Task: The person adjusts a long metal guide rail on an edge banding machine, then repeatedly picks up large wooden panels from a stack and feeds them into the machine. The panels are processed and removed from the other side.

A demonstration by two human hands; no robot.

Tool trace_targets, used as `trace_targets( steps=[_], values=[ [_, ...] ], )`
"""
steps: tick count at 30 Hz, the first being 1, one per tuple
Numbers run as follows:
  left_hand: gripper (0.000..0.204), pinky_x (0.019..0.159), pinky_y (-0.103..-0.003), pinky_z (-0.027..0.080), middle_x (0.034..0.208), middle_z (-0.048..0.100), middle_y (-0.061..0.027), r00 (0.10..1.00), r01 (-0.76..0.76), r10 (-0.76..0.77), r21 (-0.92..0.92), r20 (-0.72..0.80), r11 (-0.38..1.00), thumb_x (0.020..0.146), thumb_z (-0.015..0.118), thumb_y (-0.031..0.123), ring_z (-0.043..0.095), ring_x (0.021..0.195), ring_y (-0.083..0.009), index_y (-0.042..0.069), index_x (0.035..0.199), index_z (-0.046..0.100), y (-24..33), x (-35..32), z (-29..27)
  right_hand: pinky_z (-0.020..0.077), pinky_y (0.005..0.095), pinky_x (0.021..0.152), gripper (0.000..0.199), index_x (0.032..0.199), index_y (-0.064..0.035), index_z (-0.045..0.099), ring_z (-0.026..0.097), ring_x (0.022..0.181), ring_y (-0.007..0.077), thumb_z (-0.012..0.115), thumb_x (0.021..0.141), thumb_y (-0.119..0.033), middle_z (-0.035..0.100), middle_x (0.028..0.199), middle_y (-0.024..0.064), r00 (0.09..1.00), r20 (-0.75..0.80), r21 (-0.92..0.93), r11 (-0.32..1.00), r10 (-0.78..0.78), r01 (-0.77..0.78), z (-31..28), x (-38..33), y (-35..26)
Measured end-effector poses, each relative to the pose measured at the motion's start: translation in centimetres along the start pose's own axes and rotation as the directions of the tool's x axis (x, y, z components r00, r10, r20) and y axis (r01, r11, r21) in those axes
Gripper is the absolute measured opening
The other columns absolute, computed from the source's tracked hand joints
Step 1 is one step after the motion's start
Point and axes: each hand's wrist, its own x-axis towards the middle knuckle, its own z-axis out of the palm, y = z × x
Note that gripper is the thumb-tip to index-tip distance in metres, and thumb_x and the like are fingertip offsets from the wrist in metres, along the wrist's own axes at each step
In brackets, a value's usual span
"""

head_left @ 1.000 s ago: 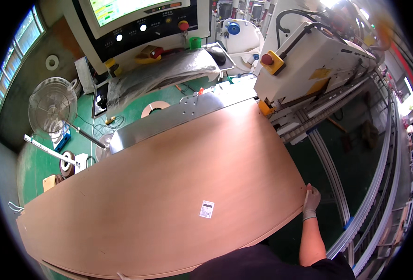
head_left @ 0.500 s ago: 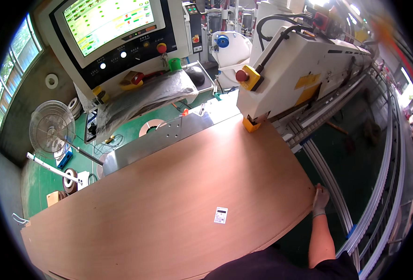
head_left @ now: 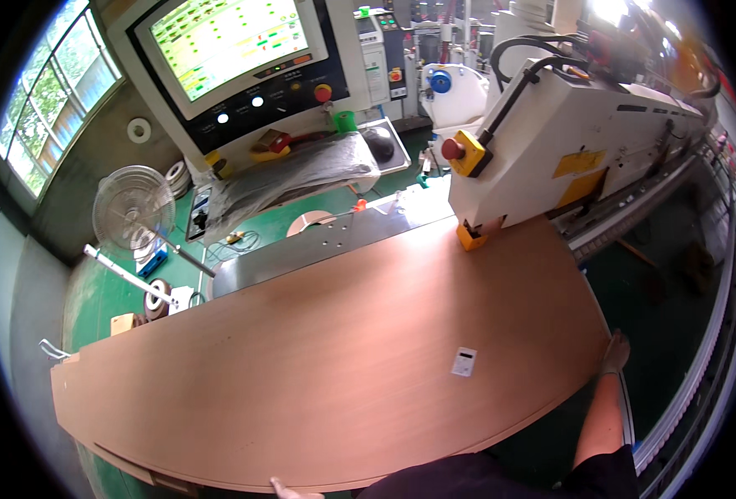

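Workshop, green floor (head_left: 318,220) | curved wooden panel (head_left: 334,358) gripped at edges by right hand (head_left: 614,353) and left hand (head_left: 289,491) | white machine (head_left: 551,166) behind

large curved brown wood-laminate panel (head_left: 326,366): smooth, matt | small white paper label (head_left: 463,361): flat, matt | grey metal machine table (head_left: 318,249): brushed, dull | white painted-metal machine housing (head_left: 567,141): semi-gloss
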Motion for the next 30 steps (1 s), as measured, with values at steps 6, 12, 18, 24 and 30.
trace_targets(
  steps=[6, 12, 18, 24, 30],
  values=[
    [0.092, 0.119, -0.054, 0.035, 0.158, 0.043, -0.0177, 0.925, 0.292, -0.276, -0.021, 0.262, 0.956, 0.094, 0.045, 0.076, 0.041, 0.142, -0.0406, 0.010, 0.158, 0.038, -4.1, -6.0, 2.7, 0.0462, 0.0461, 0.108, 0.039, 0.133, -0.0038, 0.062, 0.063, 0.120, 0.0350, 0.056, 0.102, -0.026, 0.065, 0.131, 0.0181, 0.985, -0.098, -0.415, 0.905, -0.143, 0.090, 2.7, -0.4, -3.6],
    [0.093, 0.124, -0.058, 0.026, 0.164, 0.031, -0.0208, 0.712, 0.562, -0.563, 0.139, 0.420, 0.815, 0.094, 0.047, 0.072, 0.033, 0.148, -0.0438, 0.008, 0.160, 0.032, -5.0, -10.2, 6.1, 0.0377, 0.0453, 0.116, 0.048, 0.143, 0.0000, 0.050, 0.047, 0.136, 0.0361, 0.047, 0.106, -0.029, 0.050, 0.147, 0.0215, 0.990, 0.065, -0.530, 0.836, -0.126, 0.141, 4.5, 0.4, -2.4],
    [0.091, 0.124, -0.060, 0.026, 0.163, 0.032, -0.0250, 0.736, 0.577, -0.552, 0.064, 0.391, 0.814, 0.094, 0.058, 0.066, 0.035, 0.146, -0.0478, 0.007, 0.158, 0.034, -4.9, -9.9, 5.6, 0.0292, 0.0446, 0.124, 0.057, 0.154, 0.0037, 0.038, 0.031, 0.152, 0.0371, 0.038, 0.109, -0.032, 0.035, 0.162, 0.0248, 0.916, 0.319, -0.623, 0.675, -0.243, 0.396, 9.2, 1.8, -1.3],
    [0.083, 0.123, -0.052, 0.031, 0.159, 0.041, -0.0248, 0.696, 0.682, -0.694, 0.132, 0.183, 0.719, 0.098, 0.060, 0.058, 0.043, 0.143, -0.0411, 0.001, 0.154, 0.039, -2.6, -11.1, 6.8, 0.0295, 0.0404, 0.124, 0.049, 0.145, 0.0052, 0.047, 0.040, 0.147, 0.0340, 0.036, 0.111, -0.028, 0.043, 0.155, 0.0264, 0.788, 0.309, -0.465, 0.638, -0.532, 0.613, 10.5, -1.4, -3.3],
    [0.063, 0.120, -0.051, 0.038, 0.152, 0.048, -0.0264, 0.774, 0.570, -0.592, 0.161, 0.223, 0.806, 0.104, 0.061, 0.037, 0.050, 0.138, -0.0397, 0.000, 0.152, 0.041, -2.5, -7.7, 1.7, 0.0278, 0.0436, 0.126, 0.055, 0.155, 0.0038, 0.037, 0.044, 0.145, 0.0357, 0.037, 0.112, -0.031, 0.043, 0.158, 0.0244, 0.780, 0.350, -0.672, 0.440, -0.520, 0.595, 4.0, -12.1, -17.8]
  ],
)
